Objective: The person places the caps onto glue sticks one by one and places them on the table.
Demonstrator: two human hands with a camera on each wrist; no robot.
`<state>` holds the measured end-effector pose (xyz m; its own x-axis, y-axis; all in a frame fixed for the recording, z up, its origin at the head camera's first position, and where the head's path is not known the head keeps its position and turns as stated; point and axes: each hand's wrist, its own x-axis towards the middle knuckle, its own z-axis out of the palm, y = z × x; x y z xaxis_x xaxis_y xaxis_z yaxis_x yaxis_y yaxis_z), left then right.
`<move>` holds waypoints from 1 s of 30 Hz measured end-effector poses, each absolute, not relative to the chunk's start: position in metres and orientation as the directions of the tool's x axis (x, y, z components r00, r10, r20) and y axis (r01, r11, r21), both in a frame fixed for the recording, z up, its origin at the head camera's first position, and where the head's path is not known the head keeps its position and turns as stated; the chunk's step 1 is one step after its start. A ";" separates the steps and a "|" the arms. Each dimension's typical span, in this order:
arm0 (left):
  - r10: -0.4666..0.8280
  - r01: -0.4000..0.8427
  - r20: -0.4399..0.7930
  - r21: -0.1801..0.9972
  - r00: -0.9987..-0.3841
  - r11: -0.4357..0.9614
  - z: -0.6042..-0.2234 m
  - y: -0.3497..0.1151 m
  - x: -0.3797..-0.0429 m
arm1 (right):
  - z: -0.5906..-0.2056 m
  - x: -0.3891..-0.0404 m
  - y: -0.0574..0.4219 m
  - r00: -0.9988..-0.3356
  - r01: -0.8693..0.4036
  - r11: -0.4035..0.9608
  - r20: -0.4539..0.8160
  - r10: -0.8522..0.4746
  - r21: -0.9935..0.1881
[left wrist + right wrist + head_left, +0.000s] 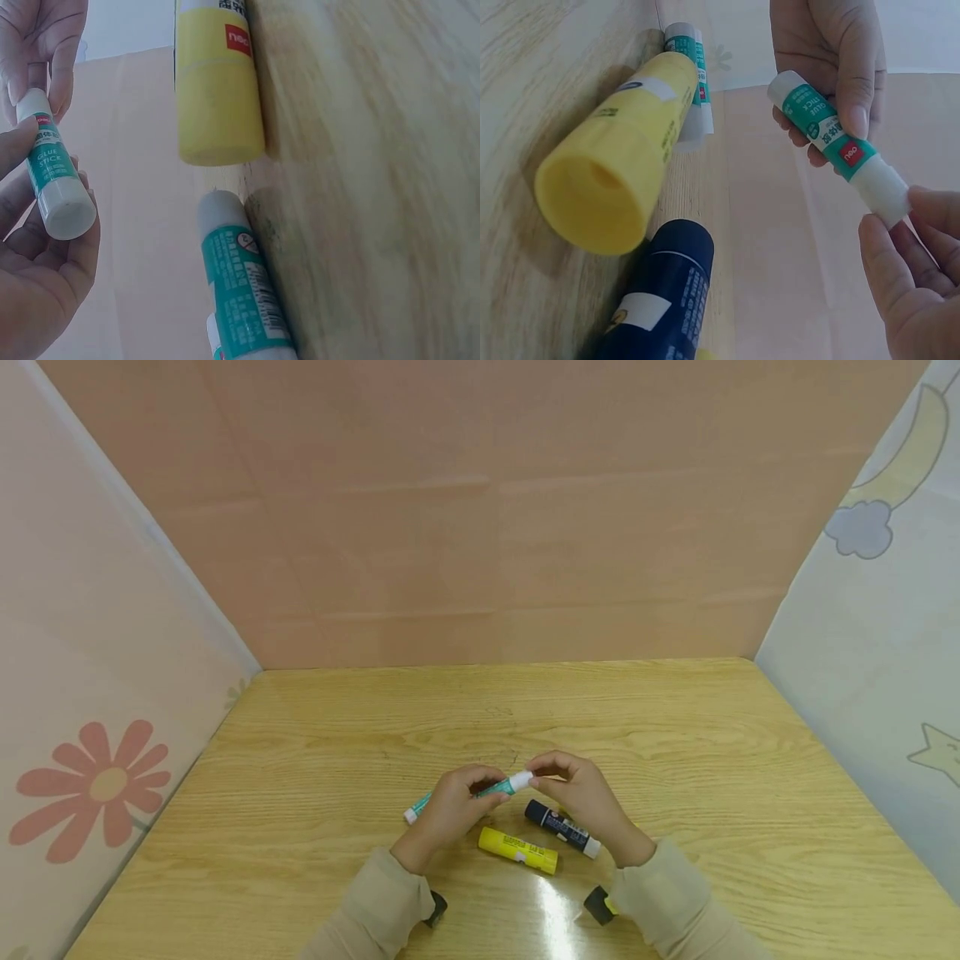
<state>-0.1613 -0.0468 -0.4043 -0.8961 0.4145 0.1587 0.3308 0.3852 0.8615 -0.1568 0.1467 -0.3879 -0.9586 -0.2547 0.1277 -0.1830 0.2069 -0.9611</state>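
Observation:
A green-and-white glue stick (495, 788) is held above the table between both hands. My left hand (450, 807) grips its green body, thumb along the label, as the right wrist view shows. With thumb and fingertips, my right hand (588, 795) pinches the white cap (880, 193) at the other end. Below the hands lie a yellow glue stick (517, 850) and a dark blue glue stick (562, 828). Beside my left hand lie green glue sticks (244, 285), one mostly hidden behind another; in the head view the hand partly covers them.
A black-ended object (435, 910) shows partly beside the left sleeve. Near the right sleeve is another black end (599, 906) with a yellow part, mostly covered. The wooden table (337, 718) meets a plain back panel (480, 568) and patterned side panels.

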 end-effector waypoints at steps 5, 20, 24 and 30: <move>0.422 0.342 0.164 0.855 -0.891 0.390 -0.405 -0.047 -0.160 | -0.387 -0.154 0.146 -0.962 -0.159 0.226 0.099 -0.254 -0.961; 0.420 0.353 0.169 0.840 -0.892 0.411 -0.406 -0.046 -0.158 | -0.391 -0.153 0.145 -0.950 -0.180 0.227 0.110 -0.292 -0.957; 0.411 0.356 0.173 0.832 -0.895 0.426 -0.406 -0.045 -0.158 | -0.391 -0.153 0.144 -0.954 -0.173 0.238 0.103 -0.280 -0.956; 0.390 0.378 0.206 0.816 -0.897 0.437 -0.408 -0.044 -0.158 | -0.395 -0.153 0.142 -0.962 -0.191 0.280 0.122 -0.244 -0.941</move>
<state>-0.1579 -0.0437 -0.4075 -0.8974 0.3900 0.2062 0.3776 0.4372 0.8163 -0.1532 0.1416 -0.3947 -0.9620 -0.2442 0.1221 -0.1905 0.2801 -0.9409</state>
